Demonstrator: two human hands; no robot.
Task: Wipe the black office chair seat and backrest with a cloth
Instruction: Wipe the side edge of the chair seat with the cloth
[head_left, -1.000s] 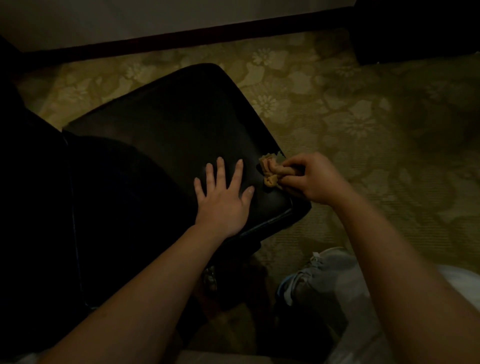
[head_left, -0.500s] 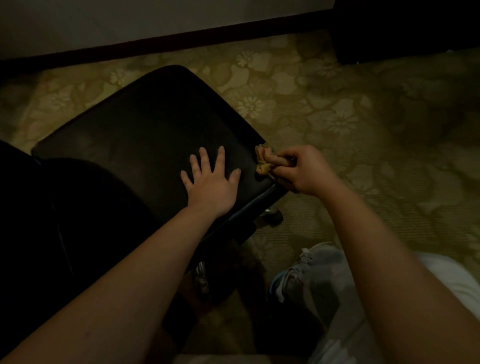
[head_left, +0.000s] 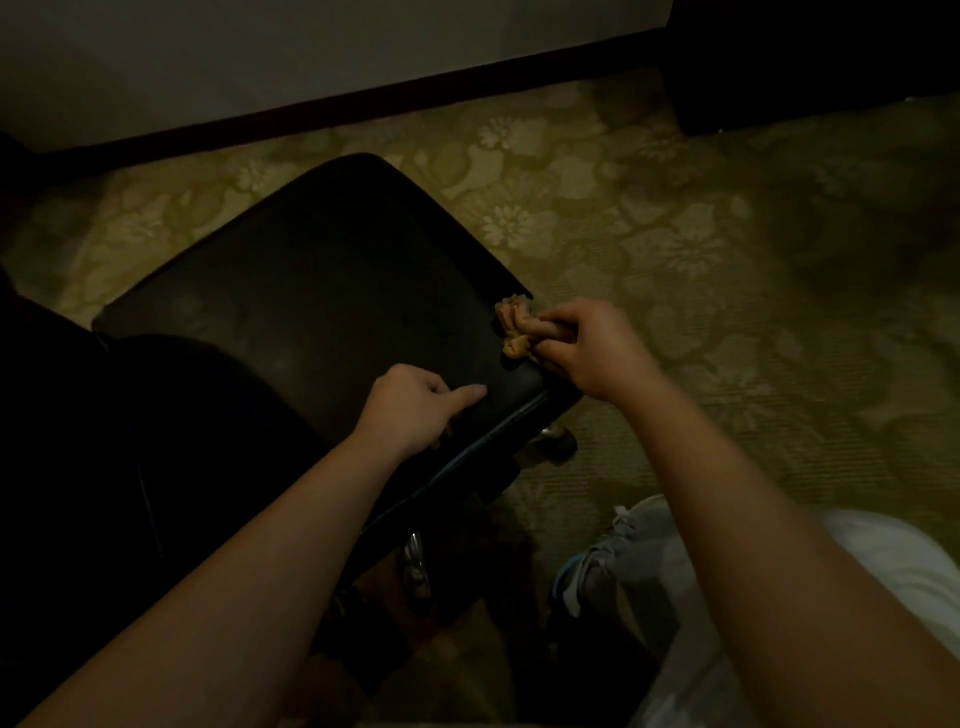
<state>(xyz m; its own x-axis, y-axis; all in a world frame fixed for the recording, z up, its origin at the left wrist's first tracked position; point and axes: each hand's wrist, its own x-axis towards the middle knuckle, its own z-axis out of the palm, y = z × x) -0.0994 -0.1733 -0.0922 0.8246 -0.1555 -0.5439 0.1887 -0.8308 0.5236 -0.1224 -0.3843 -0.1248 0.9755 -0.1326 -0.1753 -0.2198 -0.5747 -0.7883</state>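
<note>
The black office chair seat (head_left: 322, 301) fills the middle of the dim view, one corner pointing toward me. Its dark backrest (head_left: 104, 467) lies in shadow at the left. My right hand (head_left: 587, 348) is closed around a bunched tan cloth (head_left: 517, 325), which presses on the seat's right edge near the corner. My left hand (head_left: 415, 408) rests at the seat's near edge with its fingers curled over the rim and the thumb lying on top.
A floral patterned carpet (head_left: 675, 260) covers the floor. A dark baseboard (head_left: 363, 104) runs under the wall at the back. A dark piece of furniture (head_left: 810, 62) stands at the top right. My grey shoe (head_left: 618, 561) and a chair caster (head_left: 556, 441) are below the seat.
My left hand went from flat and spread on the seat to curled over its near edge. The right hand with the cloth stayed at the seat's right edge.
</note>
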